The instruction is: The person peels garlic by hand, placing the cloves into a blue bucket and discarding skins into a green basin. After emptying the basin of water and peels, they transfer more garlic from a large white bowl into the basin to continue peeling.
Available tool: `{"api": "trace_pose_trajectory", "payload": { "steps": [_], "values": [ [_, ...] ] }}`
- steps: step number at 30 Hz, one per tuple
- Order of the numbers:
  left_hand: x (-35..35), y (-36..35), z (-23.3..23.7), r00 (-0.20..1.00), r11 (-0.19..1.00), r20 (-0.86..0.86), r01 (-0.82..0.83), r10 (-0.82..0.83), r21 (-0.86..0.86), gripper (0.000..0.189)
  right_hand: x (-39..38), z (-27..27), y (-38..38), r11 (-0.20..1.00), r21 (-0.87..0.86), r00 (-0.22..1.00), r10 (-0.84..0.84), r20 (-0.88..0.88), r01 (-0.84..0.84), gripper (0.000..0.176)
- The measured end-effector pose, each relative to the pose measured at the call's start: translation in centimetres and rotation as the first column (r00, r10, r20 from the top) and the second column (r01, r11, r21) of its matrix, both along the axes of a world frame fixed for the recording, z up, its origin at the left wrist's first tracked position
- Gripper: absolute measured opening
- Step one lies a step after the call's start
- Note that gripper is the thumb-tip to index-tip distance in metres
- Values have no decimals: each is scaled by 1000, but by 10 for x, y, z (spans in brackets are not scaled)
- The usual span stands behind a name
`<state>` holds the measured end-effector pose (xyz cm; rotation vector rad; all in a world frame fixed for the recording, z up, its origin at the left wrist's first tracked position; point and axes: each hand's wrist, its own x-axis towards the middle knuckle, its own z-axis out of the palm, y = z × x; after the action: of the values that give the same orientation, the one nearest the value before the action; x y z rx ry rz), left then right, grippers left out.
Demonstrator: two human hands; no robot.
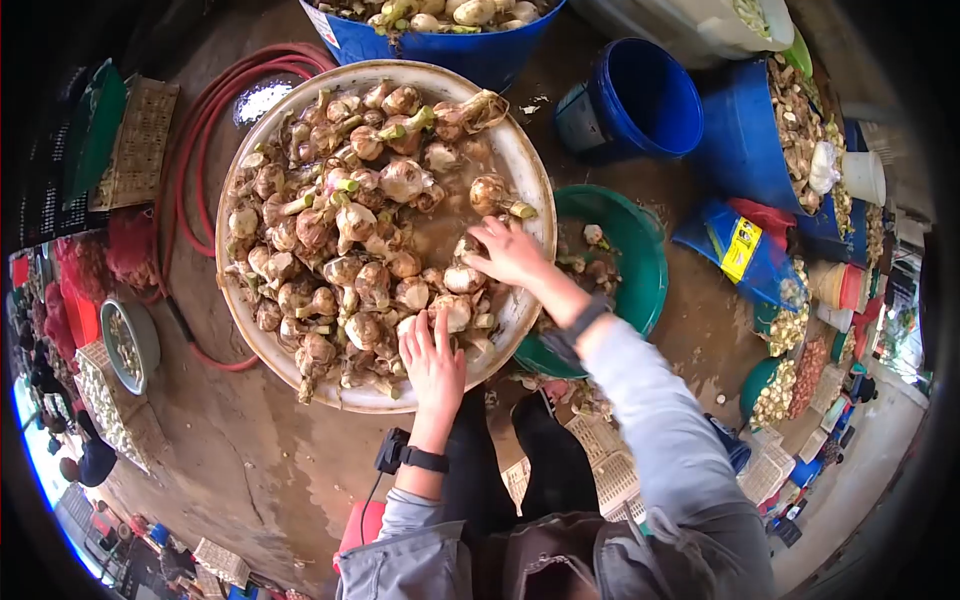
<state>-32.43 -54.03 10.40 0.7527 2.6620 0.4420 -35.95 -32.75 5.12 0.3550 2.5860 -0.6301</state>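
A large round white tray (235, 300) with a browned rim holds a heap of garlic bulbs (355, 220), dirty, with cut stems and roots. My left hand (433, 368) lies at the tray's near edge, fingers stretched over a pale bulb (452, 312). My right hand (512, 255) reaches in from the right, its fingers and thumb bent round a brownish garlic bulb (466, 246), partly hidden by the fingertips. Just below that hand is another whitish bulb (463, 279). A single bulb with a stem (490, 195) sits on the wet tray floor above it.
Right of the tray, partly under it, is a green basin (640, 300) with scraps inside. A blue bucket (650, 100) stands beyond, and a blue tub (440, 60) of peeled produce sits behind the tray. A red hose (190, 150) coils at left. Baskets and tubs line the right.
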Motion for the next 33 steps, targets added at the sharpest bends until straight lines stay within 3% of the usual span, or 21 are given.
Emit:
{"api": "trace_pose_trajectory", "payload": {
  "steps": [2, 4, 6, 7, 9, 12, 14, 15, 16, 17, 18, 19, 20, 22, 24, 25, 26, 28, 29, 30, 33],
  "values": [
    [-3, 3, -23, 996, 998, -75, 47, -51, -49, 89, -15, -35, -15, 987, -18, 949, -151, 277, 162, 76],
    [-20, 18, -30, 1000, 999, -7, -3, 3, -45, 93, -10, -54, -21, 930, -117, 870, -275, 409, 349, 82],
    [-29, 19, -30, 1000, 999, 28, -9, 10, -33, 93, -3, -44, -13, 920, -218, 879, -211, 428, 326, 85],
    [-28, 17, -30, 999, 999, 36, -18, 19, -33, 93, -6, -32, -10, 866, -311, 861, -226, 455, 392, 83],
    [-29, 16, -33, 994, 989, 72, -87, 79, 117, 95, -5, -35, -15, 863, -300, 855, -244, 457, 406, 84],
    [-38, 26, -46, 990, 995, 124, -70, 61, 67, 97, -15, -52, -11, 803, -417, 868, -235, 437, 427, 90],
    [-47, 33, -43, 984, 996, 158, -85, 80, 23, 97, -33, -71, -4, 837, -311, 664, -80, 744, 449, 95],
    [-49, 35, -40, 965, 992, 233, -125, 120, 8, 96, -26, -82, -2, 779, -343, 678, -140, 722, 525, 108],
    [-51, 37, -36, 940, 986, 303, -166, 160, -7, 95, -15, -93, -2, 782, -341, 682, -142, 717, 522, 108],
    [-55, 35, -30, 873, 963, 441, -261, 207, 64, 93, -1, -103, -5, 660, -468, 776, -296, 557, 587, 100],
    [-56, 34, -31, 874, 962, 439, -265, 209, 68, 93, 12, -105, -10, 526, -604, 798, -459, 391, 598, 94],
    [-52, 34, -33, 884, 932, 433, -292, 177, 215, 91, 2, -36, -11, 307, -712, 747, -485, 454, 632, 76],
    [-48, 34, -34, 894, 879, 423, -314, 147, 358, 89, 8, -31, -12, 252, -686, 674, -580, 458, 683, 59],
    [-37, 44, -30, 848, 829, 508, -388, 150, 403, 84, 10, -4, -7, 188, -744, 673, -603, 428, 642, 53],
    [-28, 49, -19, 833, 710, 521, -480, 186, 515, 82, 15, 31, -3, 236, -756, 691, -626, 362, 610, 51],
    [-25, 54, -4, 836, 698, 511, -487, 198, 525, 80, 19, 48, -2, 282, -763, 707, -639, 302, 581, 49],
    [-20, 59, 15, 839, 702, 515, -473, 175, 532, 79, 28, 63, 3, 239, -805, 706, -649, 284, 543, 46],
    [1, 75, 35, 736, 673, 670, -546, 101, 499, 78, 59, 91, 18, 300, -828, 705, -693, 153, 474, 46],
    [12, 86, 44, 766, 673, 642, -498, 45, 547, 79, 79, 105, 29, 348, -833, 709, -701, 73, 430, 48],
    [25, 97, 53, 792, 669, 611, -450, -7, 592, 79, 99, 117, 39, 320, -826, 674, -733, 95, 465, 48],
    [65, 125, 45, 702, 625, 669, -415, -243, 662, 82, 160, 108, 84, 493, -607, 662, -746, 74, 623, 52]
  ]
}}
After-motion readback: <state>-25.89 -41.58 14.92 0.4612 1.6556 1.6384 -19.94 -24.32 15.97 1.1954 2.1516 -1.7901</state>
